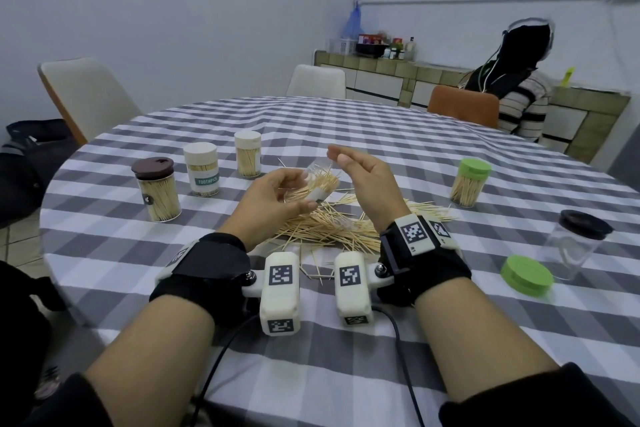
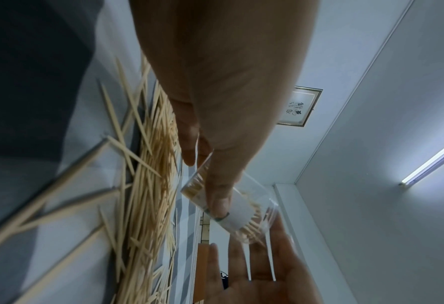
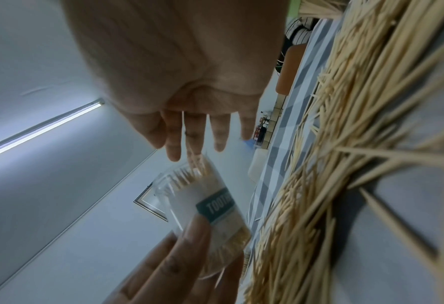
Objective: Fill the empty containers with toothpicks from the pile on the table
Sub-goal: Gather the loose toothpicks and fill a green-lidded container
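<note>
Fingers point(image 1: 294, 180) of the left hand point(image 1: 273, 194) curl round a clear container point(image 1: 317, 185), thumb along its labelled side, holding it tilted above the toothpick pile point(image 1: 332, 229) with its open mouth turned toward the right hand point(image 1: 367, 180). Toothpicks already fill much of the container and several tips stick out past its rim. In the right wrist view its white label point(image 3: 216, 207) shows the letters "TOOTH".

That right hand is raised just beside the container's mouth, palm facing it, fingers straight and spread, gripping nothing; one thin toothpick stands near its fingertips, and whether they touch it I cannot tell.

On the checked tabletop point(image 1: 346, 357) the pile lies spread under and just behind both hands. To the left stand three filled, lidded containers: one with a brown lid point(image 1: 157, 189), one with a cream lid marked "TOOTHPICK" point(image 1: 202, 170), and another cream-lidded one point(image 1: 248, 154). To the right stands a filled container with a green lid point(image 1: 469, 184). Nearer on the right, an empty clear container with a dark lid point(image 1: 575, 243) stands beside a loose green lid point(image 1: 526, 276) lying flat.
</note>
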